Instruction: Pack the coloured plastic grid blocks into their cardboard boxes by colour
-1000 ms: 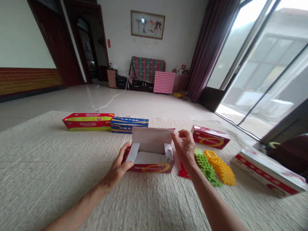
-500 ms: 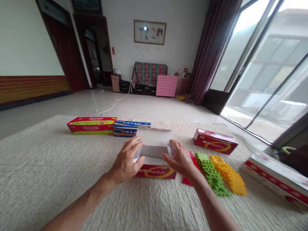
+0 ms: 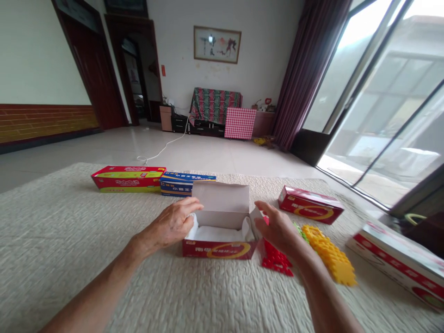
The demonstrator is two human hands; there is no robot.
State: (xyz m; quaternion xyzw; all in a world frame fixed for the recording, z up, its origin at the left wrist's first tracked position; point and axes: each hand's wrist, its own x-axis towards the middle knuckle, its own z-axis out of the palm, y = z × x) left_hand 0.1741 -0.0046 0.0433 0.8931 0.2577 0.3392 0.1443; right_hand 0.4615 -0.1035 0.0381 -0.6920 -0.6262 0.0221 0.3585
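Note:
A red cardboard box [image 3: 218, 250] sits in front of me with its lid [image 3: 221, 196] raised at the back. White lining shows inside, and pale end flaps stand at its two sides. At the box's left end is my left hand [image 3: 169, 224], fingers stretched forward over the edge and thumb beside the left flap [image 3: 192, 226]. My right hand [image 3: 275, 226] is at the opposite end, fingers and thumb apart beside the right flap [image 3: 255, 222]. Whether either hand presses its flap is hard to tell. Red plastic pieces [image 3: 277, 259] lie under and beside my right wrist.
Green pieces [image 3: 301, 232] and yellow pieces [image 3: 329, 252] lie to the right. Behind them is another red box [image 3: 310, 204]; a white-and-red box [image 3: 398, 263] rests at far right. A red-and-yellow box [image 3: 130, 179] and a blue box [image 3: 176, 185] stand back left on the quilted mat [image 3: 86, 245].
My hands have moved apart, the left going left and the right going right. The box's opening is wider, showing more white lining. My right arm now covers most of the green pieces.

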